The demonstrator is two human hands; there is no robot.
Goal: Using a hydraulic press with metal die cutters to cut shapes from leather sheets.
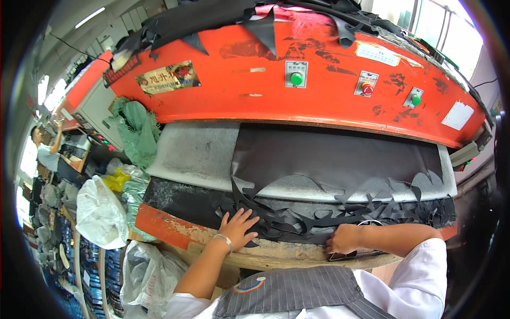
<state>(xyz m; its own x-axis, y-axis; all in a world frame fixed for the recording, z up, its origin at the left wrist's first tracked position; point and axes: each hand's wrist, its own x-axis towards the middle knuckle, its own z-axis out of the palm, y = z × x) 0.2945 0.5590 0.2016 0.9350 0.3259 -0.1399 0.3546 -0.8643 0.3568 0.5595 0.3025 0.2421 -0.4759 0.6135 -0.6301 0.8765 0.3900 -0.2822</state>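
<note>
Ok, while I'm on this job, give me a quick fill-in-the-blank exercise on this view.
1. The spread hand is the ____ one.
2. The dark sheet lies toward the pale pad's ____ end.
3. The near machine has ____ green buttons.
4. The button between them is ____.

Missing words: left; right; two; red.

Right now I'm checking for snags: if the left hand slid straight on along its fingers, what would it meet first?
Probably the curved black leather-like offcut just ahead of the left hand, though depth is unclear; they may already touch.
</note>
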